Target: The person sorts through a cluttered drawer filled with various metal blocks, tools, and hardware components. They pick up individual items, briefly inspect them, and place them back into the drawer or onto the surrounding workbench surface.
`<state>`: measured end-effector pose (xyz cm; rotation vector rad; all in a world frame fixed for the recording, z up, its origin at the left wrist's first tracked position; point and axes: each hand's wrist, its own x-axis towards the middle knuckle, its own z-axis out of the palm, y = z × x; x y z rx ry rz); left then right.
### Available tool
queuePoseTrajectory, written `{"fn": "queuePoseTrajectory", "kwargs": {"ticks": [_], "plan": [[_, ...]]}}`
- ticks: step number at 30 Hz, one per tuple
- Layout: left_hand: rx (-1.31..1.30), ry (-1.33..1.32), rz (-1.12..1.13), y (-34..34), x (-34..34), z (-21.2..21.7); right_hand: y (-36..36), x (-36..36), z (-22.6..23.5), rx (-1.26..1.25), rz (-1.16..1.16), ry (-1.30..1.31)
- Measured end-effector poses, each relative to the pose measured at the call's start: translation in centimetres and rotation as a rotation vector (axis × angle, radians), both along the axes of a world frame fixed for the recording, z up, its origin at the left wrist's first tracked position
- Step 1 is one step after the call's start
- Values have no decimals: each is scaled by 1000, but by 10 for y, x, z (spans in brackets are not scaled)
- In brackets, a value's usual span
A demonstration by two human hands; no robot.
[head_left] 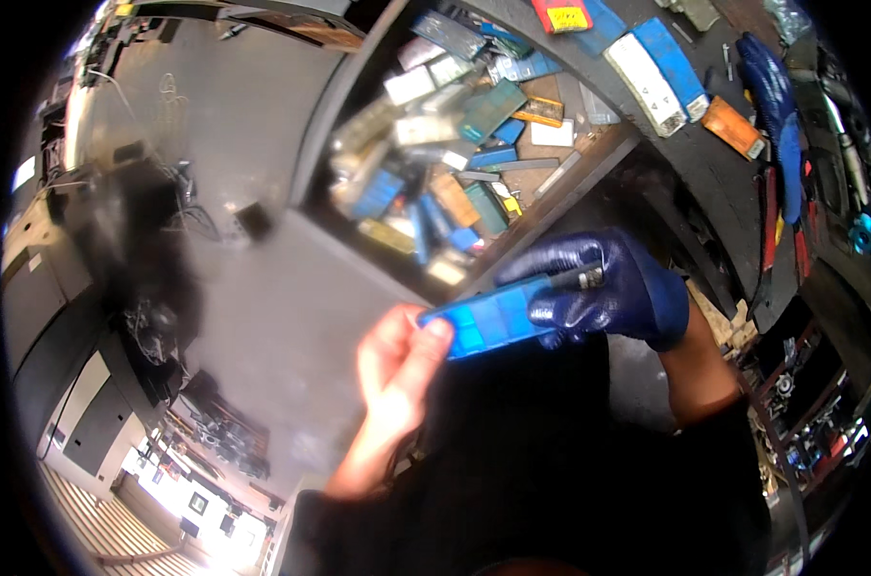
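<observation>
Grip: bare left hand (394,363) pinching blue case (488,322) end; gloved right hand (616,288) clasping opposite end.

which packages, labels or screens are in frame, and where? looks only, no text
Blue case: centre, flat, translucent, held by both hands.
Drawer: top centre, heaped with small blue, teal, orange and clear boxes.
White-and-blue boxes: upper right, long, on the bench.
Orange box: right of those, flat.
Screen: far left, small, bright.

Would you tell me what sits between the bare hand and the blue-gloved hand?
In the head view, a flat blue plastic case spans between the left hand and the gloved right hand; both grip it.
</observation>
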<state>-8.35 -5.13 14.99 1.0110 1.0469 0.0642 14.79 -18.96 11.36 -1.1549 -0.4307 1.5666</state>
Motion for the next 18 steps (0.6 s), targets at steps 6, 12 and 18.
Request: {"fn": "queuePoseTrajectory", "kwargs": {"ticks": [6,12,18], "plan": [[96,-24,-7,-27,-12,86,-21,-12,79,-38,61,-59],[150,-27,45,-50,-50,139,-34,-46,122,93,95,-162],[143,-17,39,-64,-88,176,-40,-104,164,279,178,-474]]}}
